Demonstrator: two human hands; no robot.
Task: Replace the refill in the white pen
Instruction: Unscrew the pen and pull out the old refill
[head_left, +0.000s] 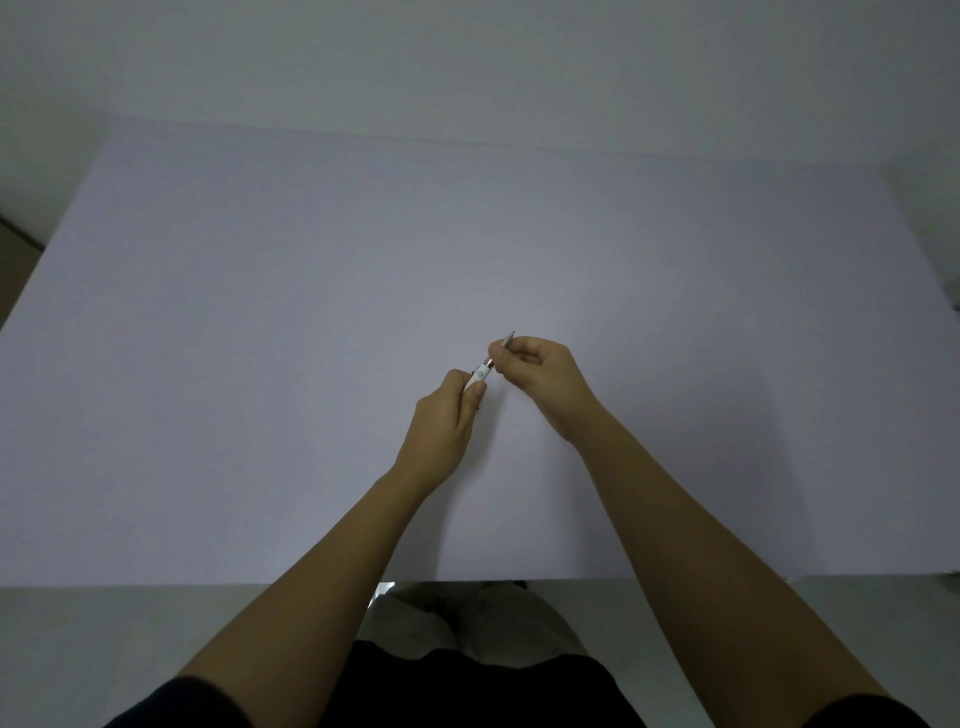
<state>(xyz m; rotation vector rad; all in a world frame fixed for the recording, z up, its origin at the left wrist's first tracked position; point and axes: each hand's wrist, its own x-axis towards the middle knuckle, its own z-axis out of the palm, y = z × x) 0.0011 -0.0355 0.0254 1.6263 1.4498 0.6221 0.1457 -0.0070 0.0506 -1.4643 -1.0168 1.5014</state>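
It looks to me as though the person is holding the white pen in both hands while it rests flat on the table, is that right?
Not quite. The head view shows the white pen held up off the table, not resting flat on it. The rest stands: the left hand grips the white barrel and the right hand pinches the metal tip end.

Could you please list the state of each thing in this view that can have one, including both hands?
White pen: held in the air above the table, tilted; barrel and metal tip end seem slightly parted.
Metal tip: pinched, point poking past the fingers.
Left hand: closed around the pen barrel.
Right hand: closed on the tip end.
Table: nothing visible lying on it.
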